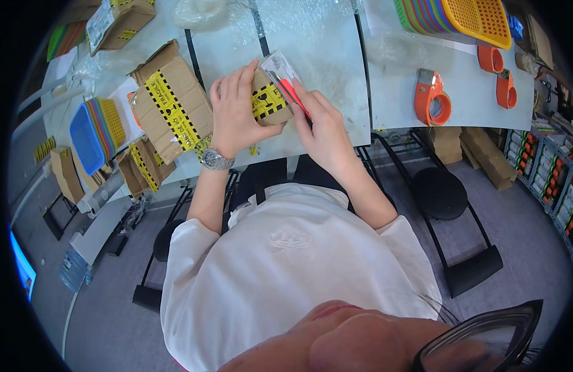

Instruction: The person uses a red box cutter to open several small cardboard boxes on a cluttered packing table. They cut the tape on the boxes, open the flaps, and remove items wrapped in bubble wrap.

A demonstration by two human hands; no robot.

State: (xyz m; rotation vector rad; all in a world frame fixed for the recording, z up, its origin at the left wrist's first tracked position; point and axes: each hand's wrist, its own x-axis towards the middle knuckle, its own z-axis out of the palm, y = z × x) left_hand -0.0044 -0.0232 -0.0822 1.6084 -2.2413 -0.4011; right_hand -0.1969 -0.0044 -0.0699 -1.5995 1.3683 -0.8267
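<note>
My left hand (237, 111) is closed around a small cardboard box (257, 84) wrapped in yellow and black warning tape, and steadies it on the table. A white label (277, 63) covers the box's far right side. In my right hand (324, 127) is a red utility knife (294, 98), its metal tip lying against the labelled side of the box. Whether the blade cuts into the box cannot be made out. Just left of my left hand lies a larger cardboard box (188, 93) with the same warning tape and one flap sticking out.
Orange tape dispensers (436, 102) lie on the right-hand table below stacked coloured plastic baskets (483, 18). More baskets (90, 136) stand at the left. Bubble wrap (299, 18) lies along the back. A black chair (439, 193) stands behind me on the right.
</note>
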